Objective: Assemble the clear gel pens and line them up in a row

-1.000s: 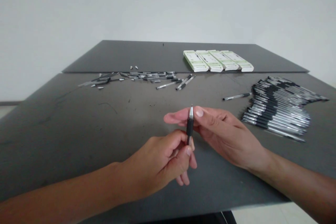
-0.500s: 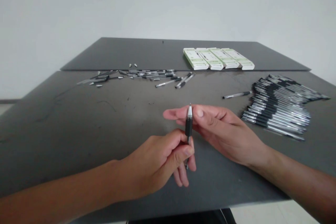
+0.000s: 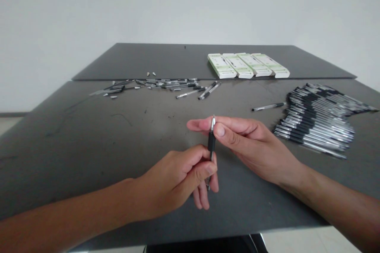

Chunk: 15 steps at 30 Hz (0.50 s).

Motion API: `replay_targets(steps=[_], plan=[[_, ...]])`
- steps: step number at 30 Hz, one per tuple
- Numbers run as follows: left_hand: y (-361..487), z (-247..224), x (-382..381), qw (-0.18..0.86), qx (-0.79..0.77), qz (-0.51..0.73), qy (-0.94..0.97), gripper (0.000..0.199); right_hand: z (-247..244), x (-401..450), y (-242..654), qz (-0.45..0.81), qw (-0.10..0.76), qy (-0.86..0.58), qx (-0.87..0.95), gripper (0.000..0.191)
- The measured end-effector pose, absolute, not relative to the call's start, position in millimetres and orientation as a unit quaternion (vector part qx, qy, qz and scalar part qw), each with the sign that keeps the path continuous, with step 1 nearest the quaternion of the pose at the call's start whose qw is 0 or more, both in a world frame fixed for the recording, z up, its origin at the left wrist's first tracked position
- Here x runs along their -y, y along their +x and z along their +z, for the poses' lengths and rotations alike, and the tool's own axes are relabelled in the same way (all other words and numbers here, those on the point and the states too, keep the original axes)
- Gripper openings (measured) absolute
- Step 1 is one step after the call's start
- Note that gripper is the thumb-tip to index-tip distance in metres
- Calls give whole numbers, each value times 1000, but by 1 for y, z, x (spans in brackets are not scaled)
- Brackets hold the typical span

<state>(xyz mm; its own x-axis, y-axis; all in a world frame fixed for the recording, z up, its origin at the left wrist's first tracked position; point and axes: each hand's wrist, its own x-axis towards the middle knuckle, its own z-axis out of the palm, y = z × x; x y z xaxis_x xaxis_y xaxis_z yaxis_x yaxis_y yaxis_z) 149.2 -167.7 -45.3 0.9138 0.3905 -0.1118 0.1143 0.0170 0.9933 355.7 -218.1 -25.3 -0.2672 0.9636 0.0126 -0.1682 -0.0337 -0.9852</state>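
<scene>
A pen [image 3: 211, 141] with a black grip and a silver conical tip stands nearly upright between my hands, point up. My left hand [image 3: 181, 182] is closed round its lower barrel, the thumb and index finger pinching just below the black grip. At the top, my right hand [image 3: 255, 146] has its thumb against the side of the metal tip, with fingers stretched out behind it. The pen's lower part is partly hidden by my left fingers.
Loose pens and pen parts [image 3: 172, 85] lie scattered across the back left of the grey table [image 3: 89, 154]. On the right is a big pile of pens [image 3: 317, 122], with a single pen [image 3: 268, 107] beside it. Green-and-white boxes [image 3: 247, 66] lie at the back.
The pen leans slightly more, and its tip has shifted a little to the left. My right thumb has moved slightly left and down along the tip. My left hand keeps its hold.
</scene>
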Motion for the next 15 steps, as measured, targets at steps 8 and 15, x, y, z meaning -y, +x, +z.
replay_targets(steps=[8, 15], plan=[[149, -47, 166, 677, -181, 103, 705, 25, -21, 217, 355, 587, 497, -412, 489, 21], [152, -47, 165, 696, -162, 87, 694, 19, -33, 219, 368, 544, 468, -466, 519, 22]])
